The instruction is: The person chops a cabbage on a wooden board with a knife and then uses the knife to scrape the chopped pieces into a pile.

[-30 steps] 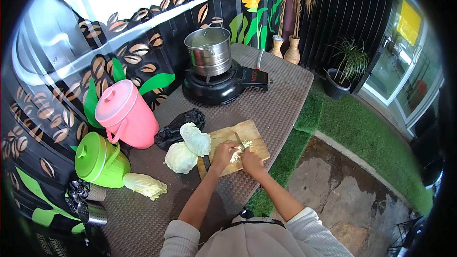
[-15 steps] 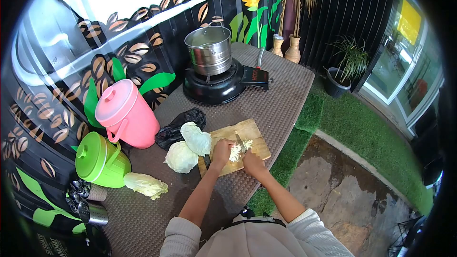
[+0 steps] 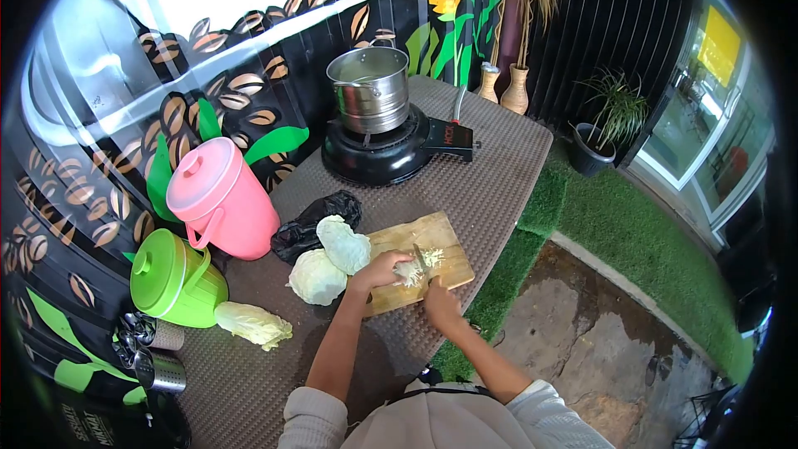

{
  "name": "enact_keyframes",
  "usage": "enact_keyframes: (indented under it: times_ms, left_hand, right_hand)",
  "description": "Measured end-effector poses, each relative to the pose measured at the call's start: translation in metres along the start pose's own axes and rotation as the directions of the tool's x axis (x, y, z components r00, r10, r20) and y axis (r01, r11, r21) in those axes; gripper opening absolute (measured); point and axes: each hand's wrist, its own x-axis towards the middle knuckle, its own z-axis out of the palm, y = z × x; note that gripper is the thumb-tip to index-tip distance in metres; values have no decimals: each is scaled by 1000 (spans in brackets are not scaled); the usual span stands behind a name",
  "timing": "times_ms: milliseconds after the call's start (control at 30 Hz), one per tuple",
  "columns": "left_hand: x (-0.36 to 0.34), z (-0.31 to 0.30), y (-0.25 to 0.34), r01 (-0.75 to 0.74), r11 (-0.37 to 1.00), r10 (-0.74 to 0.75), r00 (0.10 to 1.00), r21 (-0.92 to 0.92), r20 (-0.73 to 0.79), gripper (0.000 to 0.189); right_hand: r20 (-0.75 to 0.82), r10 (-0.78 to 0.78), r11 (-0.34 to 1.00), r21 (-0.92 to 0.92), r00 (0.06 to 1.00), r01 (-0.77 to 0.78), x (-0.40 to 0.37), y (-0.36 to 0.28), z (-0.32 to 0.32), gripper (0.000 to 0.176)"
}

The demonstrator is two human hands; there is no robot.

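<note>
A wooden cutting board [image 3: 449,270] lies near the table's front edge, with finely shredded cabbage [image 3: 433,258] on it. My right hand [image 3: 442,303] is closed around the handle of a knife [image 3: 421,258], whose blade stands among the shreds. On the left part of the board, my left hand [image 3: 381,272] presses its fingers against a pale bunch of cabbage [image 3: 407,271] beside the blade. Just left of the board are a cabbage piece [image 3: 317,277] and a loose leaf [image 3: 343,244]. A long napa cabbage [image 3: 253,324] lies farther left.
A steel pot [image 3: 369,90] sits on a black gas stove [image 3: 376,154] at the back. Pink [image 3: 224,199] and green [image 3: 179,283] lidded jugs stand left, near a black plastic bag [image 3: 316,223] and a metal cutlery holder [image 3: 160,371].
My left hand has turned flatter, with its fingers reaching right over the cabbage. My right hand and the knife have shifted slightly. The view has moved a little.
</note>
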Motion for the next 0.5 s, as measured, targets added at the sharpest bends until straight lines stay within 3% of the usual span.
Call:
enact_keyframes:
  times_ms: [33, 133, 200, 267, 333, 433, 500]
  left_hand:
    - [0, 0, 2, -1, 1000, 1, 1000, 0, 2, 56]
    - [-2, 4, 5, -11, 996, 13, 1000, 92, -18, 64]
    - [0, 15, 7, 34, 999, -24, 973, 40, -228, 55]
    - [1, 26, 1, 27, 998, -9, 960, 60, -280, 50]
    - [1, 32, 2, 27, 997, 0, 942, 75, -335, 45]
    - [1, 38, 2, 51, 994, -10, 921, 94, -390, 34]
    - [1, 40, 4, 47, 987, 24, 905, 155, -425, 28]
  right_hand:
    - [8, 89, 995, 41, 996, -90, -2, -5, 5, 25]
    - [-63, 57, 998, 26, 996, -56, 5, -11, 4, 24]
    - [-6, 82, 995, 58, 997, -81, 22, -5, -1, 27]
    - [50, -19, 1000, 4, 999, 19, 27, -1, -17, 27]
    - [99, 8, 999, 43, 995, -13, 24, 1, -25, 29]
    - [82, 2, 996, 93, 997, -9, 8, 4, -17, 29]
    - [-5, 86, 992, 97, 996, -85, -1, -1, -9, 30]
